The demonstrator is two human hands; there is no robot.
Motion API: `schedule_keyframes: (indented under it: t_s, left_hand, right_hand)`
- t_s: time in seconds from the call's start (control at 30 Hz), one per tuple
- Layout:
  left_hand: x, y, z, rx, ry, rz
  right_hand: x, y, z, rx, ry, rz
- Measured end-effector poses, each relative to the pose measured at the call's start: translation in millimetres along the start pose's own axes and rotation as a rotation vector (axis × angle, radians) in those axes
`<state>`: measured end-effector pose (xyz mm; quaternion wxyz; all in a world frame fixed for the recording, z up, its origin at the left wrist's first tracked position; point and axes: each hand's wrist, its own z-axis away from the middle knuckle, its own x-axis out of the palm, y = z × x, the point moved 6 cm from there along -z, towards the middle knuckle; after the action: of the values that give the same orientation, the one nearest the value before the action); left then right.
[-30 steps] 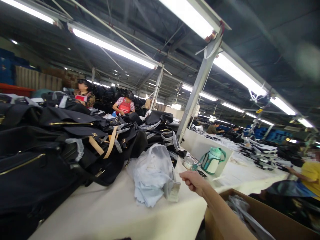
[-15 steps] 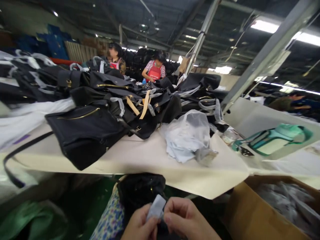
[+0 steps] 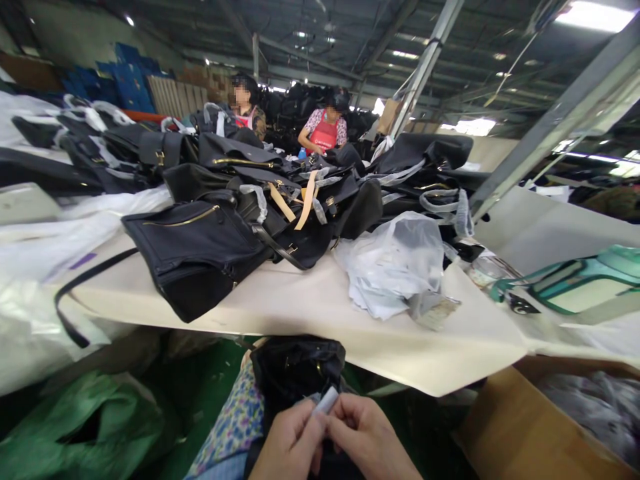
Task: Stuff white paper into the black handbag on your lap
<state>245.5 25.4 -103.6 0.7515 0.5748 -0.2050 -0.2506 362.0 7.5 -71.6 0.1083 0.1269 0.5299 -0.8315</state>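
Just above my lap, my left hand [image 3: 294, 433] is closed, pinching a small pale grey-blue sheet [image 3: 327, 400] between thumb and fingers. The sheet looks rolled or folded into a narrow tube; I cannot tell if it is paper or foam. My right hand [image 3: 367, 433] is closed too, its thumb and fingertips pressed on the lower end of the same piece. Both sets of fingertips meet there. Behind the hands a black bag [image 3: 300, 353] with gold-coloured fittings rests on my lap, its lower part hidden by them.
On the pale table [image 3: 295, 300] lie a black handbag [image 3: 195, 247], a heap of more bags, and a clear plastic bag [image 3: 400, 260] of pale sheets. A cardboard box [image 3: 500, 420] stands right, a green sack [image 3: 90, 427] left. Two people in red aprons are across the table.
The pale sheet was flatter and broader; now it looks narrow and rolled. My right hand has come closer against my left. The view has shifted, so the scene sits further right.
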Motion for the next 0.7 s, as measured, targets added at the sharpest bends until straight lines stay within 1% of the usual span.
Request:
schedule_keyframes:
  t_s: [0.07, 0.13, 0.23, 0.3, 0.4, 0.5, 0.6, 0.67, 0.7]
  left_hand:
    - [-1.6, -6, -1, -0.02, 0.049, 0.001]
    - [-1.9, -12, -3, -0.048, 0.073, 0.042]
    - [1.8, -19, -2, -0.119, 0.031, 0.174]
    - [5.4, -22, -1, -0.158, -0.017, 0.267]
    - [9.9, -25, 1, -0.165, -0.08, 0.361]
    - [12.4, -27, 4, -0.157, -0.121, 0.38]
    - [8.6, -29, 7, -0.126, -0.083, 0.339]
    - [4.5, -29, 10, -0.083, -0.049, 0.263]
    - [2.8, -28, 12, -0.054, -0.041, 0.209]
  right_hand:
    - [4, 12, 0, 0.033, -0.026, -0.05]
    - [10, 32, -1, 0.078, -0.053, -0.154]
    - [17, 62, -2, 0.111, -0.047, -0.339]
    - [21, 71, -1, 0.081, -0.017, -0.411]
    - [26, 70, 2, 0.037, 0.031, -0.469]
    - [30, 61, 4, -0.025, 0.04, -0.551]
    - [30, 57, 5, -0.103, 0.049, -0.562]
    - [29, 58, 7, -0.134, 0.082, -0.491]
    - [30, 59, 8, -0.126, 0.076, -0.462]
